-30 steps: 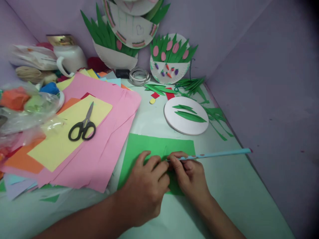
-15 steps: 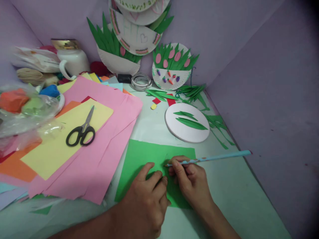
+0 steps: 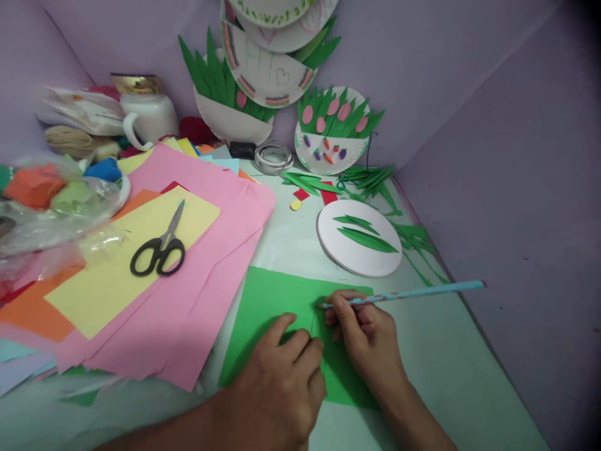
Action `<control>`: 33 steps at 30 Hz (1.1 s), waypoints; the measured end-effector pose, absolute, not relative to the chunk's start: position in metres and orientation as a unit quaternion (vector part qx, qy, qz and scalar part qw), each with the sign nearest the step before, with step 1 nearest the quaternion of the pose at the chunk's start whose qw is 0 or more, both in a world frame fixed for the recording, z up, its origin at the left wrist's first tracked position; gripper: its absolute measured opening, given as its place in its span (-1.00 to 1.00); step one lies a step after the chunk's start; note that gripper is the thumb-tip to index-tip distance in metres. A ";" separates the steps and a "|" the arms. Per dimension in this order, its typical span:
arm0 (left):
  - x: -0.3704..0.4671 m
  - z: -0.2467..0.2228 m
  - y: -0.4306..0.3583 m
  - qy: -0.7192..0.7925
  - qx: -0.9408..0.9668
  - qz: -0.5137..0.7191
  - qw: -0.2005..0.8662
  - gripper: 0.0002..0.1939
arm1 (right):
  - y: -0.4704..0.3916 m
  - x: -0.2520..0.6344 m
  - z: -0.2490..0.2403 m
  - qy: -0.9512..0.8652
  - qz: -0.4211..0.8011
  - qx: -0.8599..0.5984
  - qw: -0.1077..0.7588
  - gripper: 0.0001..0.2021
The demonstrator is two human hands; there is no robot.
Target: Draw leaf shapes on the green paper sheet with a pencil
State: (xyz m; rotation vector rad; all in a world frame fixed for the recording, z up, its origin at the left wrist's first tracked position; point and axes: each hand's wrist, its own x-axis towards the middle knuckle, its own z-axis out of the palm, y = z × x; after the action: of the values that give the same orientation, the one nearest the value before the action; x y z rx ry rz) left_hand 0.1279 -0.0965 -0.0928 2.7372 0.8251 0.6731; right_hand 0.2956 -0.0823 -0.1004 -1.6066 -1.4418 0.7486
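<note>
Right grip (image 3: 369, 335) pinches a light-blue pencil (image 3: 436, 290) over green paper (image 3: 277, 294); left grip (image 3: 284, 382), loosely spread, rests on it; black-handled scissors (image 3: 165, 242) lie left of the paper.

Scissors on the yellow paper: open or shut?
Shut: the scissors show their blades lying together, ending in one point over the yellow paper.

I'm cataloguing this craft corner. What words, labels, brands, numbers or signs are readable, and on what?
No word, brand or number is readable.
Heart outline: drawn on a paper plate by the wall.
Green marks on the topmost plate: too blurred to call letters.
Gold item above the white mug: markings too blurred to read.
Pencil in the right hand: any print too small to read.
Green paper sheet: a faint line, no visible lettering.
</note>
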 end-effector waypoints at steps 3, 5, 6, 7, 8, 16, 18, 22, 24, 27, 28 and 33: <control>0.130 -0.087 -0.096 0.327 0.918 0.196 0.110 -0.87 | -0.082 0.296 -0.101 -0.574 0.297 -0.641 0.414 -0.67; 0.132 -0.083 -0.094 0.344 0.919 0.156 0.112 -0.81 | -0.081 0.296 -0.101 -0.574 0.294 -0.642 0.416 -0.66; 0.133 -0.082 -0.092 0.344 0.922 0.136 0.112 -0.78 | -0.081 0.295 -0.100 -0.573 0.294 -0.642 0.417 -0.66; 0.134 -0.082 -0.090 0.342 0.925 0.120 0.114 -0.75 | -0.081 0.295 -0.099 -0.572 0.295 -0.642 0.417 -0.65; 0.135 -0.082 -0.089 0.340 0.927 0.108 0.116 -0.74 | -0.081 0.295 -0.099 -0.571 0.297 -0.642 0.417 -0.65; 0.138 -0.092 -0.084 0.329 0.930 0.091 0.139 -0.74 | -0.079 0.298 -0.101 -0.567 0.287 -0.649 0.420 -0.63; 0.138 -0.092 -0.084 0.329 0.930 0.090 0.140 -0.73 | -0.078 0.298 -0.102 -0.565 0.285 -0.650 0.420 -0.63; 0.137 -0.091 -0.084 0.335 0.927 0.095 0.138 -0.69 | -0.076 0.299 -0.103 -0.563 0.286 -0.652 0.419 -0.64; 0.137 -0.091 -0.084 0.334 0.927 0.098 0.141 -0.68 | -0.075 0.300 -0.103 -0.557 0.291 -0.654 0.421 -0.65; 0.136 -0.092 -0.084 0.336 0.926 0.096 0.143 -0.68 | -0.075 0.300 -0.104 -0.544 0.301 -0.659 0.423 -0.67; 0.136 -0.092 -0.084 0.338 0.925 0.093 0.143 -0.69 | -0.074 0.300 -0.104 -0.541 0.302 -0.661 0.423 -0.67; 0.137 -0.089 -0.082 0.341 0.925 0.076 0.149 -0.67 | -0.072 0.298 -0.104 -0.531 0.294 -0.668 0.430 -0.67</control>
State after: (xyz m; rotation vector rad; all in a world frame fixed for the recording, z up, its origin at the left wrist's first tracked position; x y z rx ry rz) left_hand 0.1370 -0.0821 -0.0888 2.6585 0.9807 0.2186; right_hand 0.2985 -0.0723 -0.1042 -1.6668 -1.3241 0.7340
